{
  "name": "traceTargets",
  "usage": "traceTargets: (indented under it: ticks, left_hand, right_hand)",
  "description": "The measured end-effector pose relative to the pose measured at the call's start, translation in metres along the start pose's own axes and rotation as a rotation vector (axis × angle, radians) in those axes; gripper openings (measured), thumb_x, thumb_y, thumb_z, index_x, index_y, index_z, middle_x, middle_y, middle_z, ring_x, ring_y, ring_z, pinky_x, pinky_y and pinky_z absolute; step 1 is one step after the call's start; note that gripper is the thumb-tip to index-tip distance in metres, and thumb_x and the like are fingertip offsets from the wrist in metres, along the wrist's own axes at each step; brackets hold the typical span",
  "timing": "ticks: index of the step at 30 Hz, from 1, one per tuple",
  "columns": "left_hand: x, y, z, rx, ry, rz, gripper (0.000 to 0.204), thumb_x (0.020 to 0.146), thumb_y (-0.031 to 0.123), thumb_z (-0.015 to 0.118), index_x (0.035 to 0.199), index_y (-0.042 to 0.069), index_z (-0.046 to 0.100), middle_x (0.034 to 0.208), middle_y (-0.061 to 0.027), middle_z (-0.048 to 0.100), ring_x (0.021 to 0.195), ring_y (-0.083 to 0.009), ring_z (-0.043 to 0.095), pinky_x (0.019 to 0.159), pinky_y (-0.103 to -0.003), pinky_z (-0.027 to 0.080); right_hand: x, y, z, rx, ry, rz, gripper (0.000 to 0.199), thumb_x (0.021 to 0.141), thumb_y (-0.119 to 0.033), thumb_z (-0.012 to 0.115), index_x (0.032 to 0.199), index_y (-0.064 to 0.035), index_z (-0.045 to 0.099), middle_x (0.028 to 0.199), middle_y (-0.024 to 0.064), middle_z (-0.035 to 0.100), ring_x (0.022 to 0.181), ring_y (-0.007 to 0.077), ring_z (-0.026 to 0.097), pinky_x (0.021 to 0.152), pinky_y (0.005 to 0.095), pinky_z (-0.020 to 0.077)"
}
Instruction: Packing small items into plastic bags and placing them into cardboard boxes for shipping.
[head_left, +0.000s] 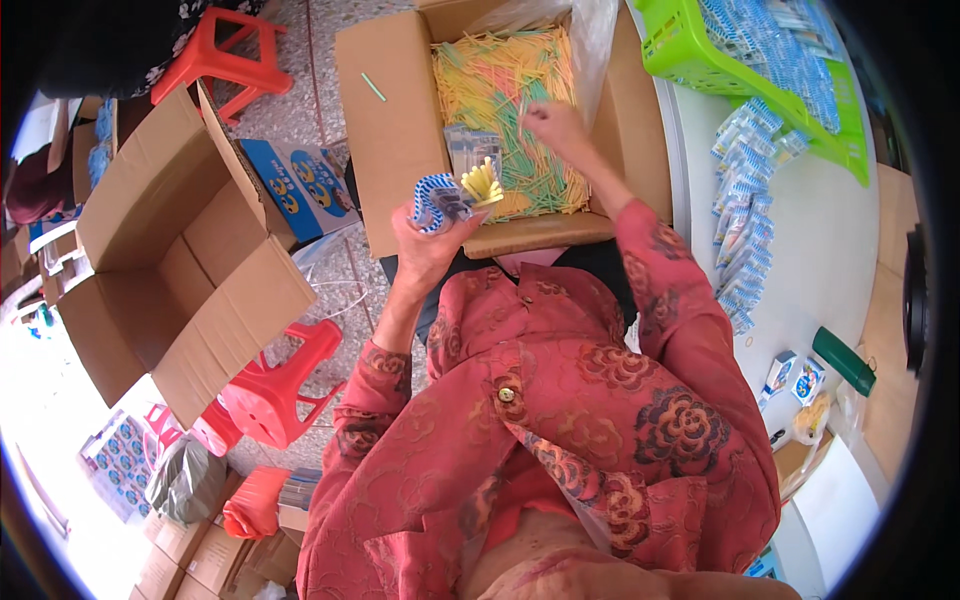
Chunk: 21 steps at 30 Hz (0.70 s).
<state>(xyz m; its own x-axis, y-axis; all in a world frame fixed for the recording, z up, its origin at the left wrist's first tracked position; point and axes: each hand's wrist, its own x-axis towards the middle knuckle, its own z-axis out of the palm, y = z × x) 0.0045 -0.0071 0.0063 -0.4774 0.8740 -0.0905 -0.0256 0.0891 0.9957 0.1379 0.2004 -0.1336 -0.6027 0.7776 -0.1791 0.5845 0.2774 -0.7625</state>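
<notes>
My left hand point(428, 248) is closed around a stack of small clear plastic packets point(436, 203) with blue-and-white striped edges. A bunch of short pale yellow sticks point(482, 183) pokes out at the right of that stack. Over the open cardboard box point(385, 180), my right hand point(556, 130) has its fingertips pinched together; what they hold, if anything, is too small to make out. Loose thin sticks point(510, 90) in yellow, green, orange and pink fill the box. A clear packet point(472, 150) lies on them, just beyond my left hand.
Right of the box, a white table point(800, 250) bears a row of blue-and-white packets point(745, 210) and a green basket point(690, 50) heaped with more. At left stand an open carton point(190, 260) and red plastic stools point(280, 385). One green stick point(373, 87) lies on the box flap.
</notes>
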Motion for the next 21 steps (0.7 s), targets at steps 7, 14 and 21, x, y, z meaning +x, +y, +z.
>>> traceTargets:
  ticks: [7, 14, 21]
  left_hand:
    - [0.001, -0.007, 0.008, -0.039, -0.077, -0.056, 0.018, 0.071, 0.005, 0.072, 0.085, -0.001, 0.063, 0.079, -0.0007, 0.063, 0.070, -0.0051, 0.056, 0.063, -0.021, 0.046]
    - [0.001, -0.004, 0.014, -0.002, -0.110, -0.014, 0.014, 0.071, 0.006, 0.071, 0.082, 0.001, 0.063, 0.074, 0.0018, 0.061, 0.066, -0.0037, 0.053, 0.060, -0.020, 0.044]
    - [-0.003, 0.004, 0.011, -0.050, -0.104, -0.022, 0.016, 0.071, 0.006, 0.071, 0.083, 0.001, 0.063, 0.074, 0.0012, 0.062, 0.065, -0.0039, 0.053, 0.058, -0.020, 0.044]
  right_hand:
    - [-0.089, -0.159, -0.116, 0.755, 0.002, -0.296, 0.010, 0.078, -0.005, 0.063, 0.087, -0.0013, 0.062, 0.080, 0.0007, 0.059, 0.066, 0.0045, 0.049, 0.059, 0.0191, 0.0387]
    - [-0.111, -0.183, -0.102, 0.369, 0.006, -0.480, 0.009, 0.073, -0.009, 0.067, 0.076, -0.0036, 0.061, 0.075, 0.0002, 0.057, 0.059, 0.0076, 0.046, 0.054, 0.0206, 0.0376]
    - [-0.113, -0.176, -0.093, 0.304, 0.035, -0.589, 0.019, 0.072, -0.012, 0.068, 0.089, -0.0058, 0.063, 0.082, 0.0002, 0.054, 0.065, 0.0098, 0.046, 0.059, 0.0222, 0.0398]
